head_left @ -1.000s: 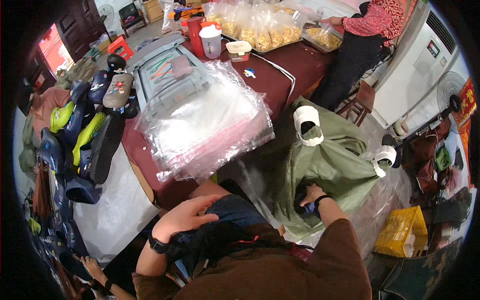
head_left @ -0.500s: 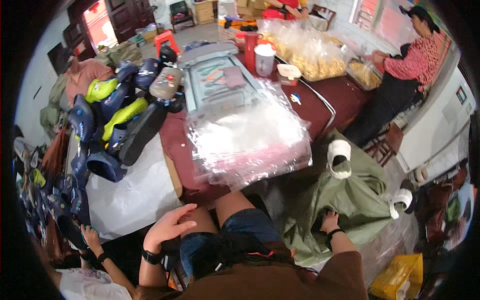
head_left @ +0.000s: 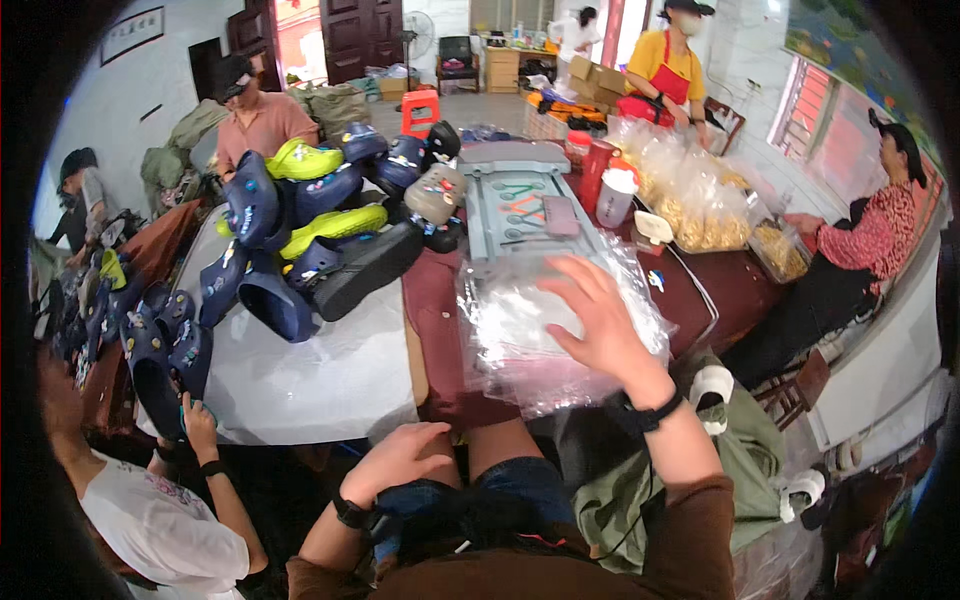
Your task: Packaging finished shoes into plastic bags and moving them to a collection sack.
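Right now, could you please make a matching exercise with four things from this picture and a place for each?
Things:
1. right hand
2. left hand
3. lime-green foam clog
4. white plastic cup

Places:
A. in the shoe pile
B. on the stack of clear plastic bags
C. beside the red jug
D. over the person's knee

Pairs: 1-B, 2-D, 3-A, 4-C

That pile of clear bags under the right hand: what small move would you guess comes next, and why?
Probably lower the right hand and pinch the top bag off the clear bags. The hand hangs open over the pile with fingers spread and grips nothing yet, while the left hand rests on the lap, empty. That is only a guess.
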Motion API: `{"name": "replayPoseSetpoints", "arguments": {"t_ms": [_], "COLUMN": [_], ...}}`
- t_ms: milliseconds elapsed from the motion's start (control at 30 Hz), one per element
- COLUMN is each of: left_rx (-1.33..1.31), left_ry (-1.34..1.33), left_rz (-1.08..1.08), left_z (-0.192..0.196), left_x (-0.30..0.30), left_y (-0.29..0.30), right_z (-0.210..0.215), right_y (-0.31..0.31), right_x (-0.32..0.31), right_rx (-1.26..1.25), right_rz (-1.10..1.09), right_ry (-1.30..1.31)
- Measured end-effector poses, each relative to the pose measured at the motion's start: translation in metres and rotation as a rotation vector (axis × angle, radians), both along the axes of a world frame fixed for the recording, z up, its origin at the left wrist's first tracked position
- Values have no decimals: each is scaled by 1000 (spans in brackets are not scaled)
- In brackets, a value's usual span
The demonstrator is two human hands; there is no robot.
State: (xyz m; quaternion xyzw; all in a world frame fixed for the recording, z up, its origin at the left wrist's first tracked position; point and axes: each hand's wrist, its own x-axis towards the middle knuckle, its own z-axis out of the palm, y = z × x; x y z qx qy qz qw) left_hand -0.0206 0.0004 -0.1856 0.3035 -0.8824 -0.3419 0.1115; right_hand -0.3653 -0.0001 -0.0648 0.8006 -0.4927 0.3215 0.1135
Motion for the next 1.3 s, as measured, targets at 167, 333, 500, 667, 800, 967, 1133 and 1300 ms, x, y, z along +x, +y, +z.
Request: {"name": "replayPoseSetpoints", "arguments": {"t_ms": [167, 333, 500, 667, 800, 967, 1133, 1300], "left_rx": [-234, -419, -532, -446, -387, -146, 305, 161], "left_ry": [12, 72, 133, 19, 103, 457, 930, 1132], "left_rz": [17, -41, -89, -89, -81, 106, 270, 302], "left_z": [6, 4, -2, -47, -51, -25, -3, 22], "left_x": [-26, -55, -97, -122, -124, -90, -53, -3], "left_y": [4, -13, -43, -62, -57, -37, -32, -23], "right_z": [-29, -67, -85, -64, -24, -2, -22, -94], "right_y": [-96, -110, -66, -19, 34, 76, 53, 7], "right_x": [38, 27, 17, 22, 35, 80, 99, 118], "right_rx": [54, 257, 166, 102, 174, 420, 297, 544], "right_rz": [2, -359, -343, -344, -272, 207, 834, 587], "right_ry": [285, 534, 176, 18, -251, -1177, -2001, -2292]}}
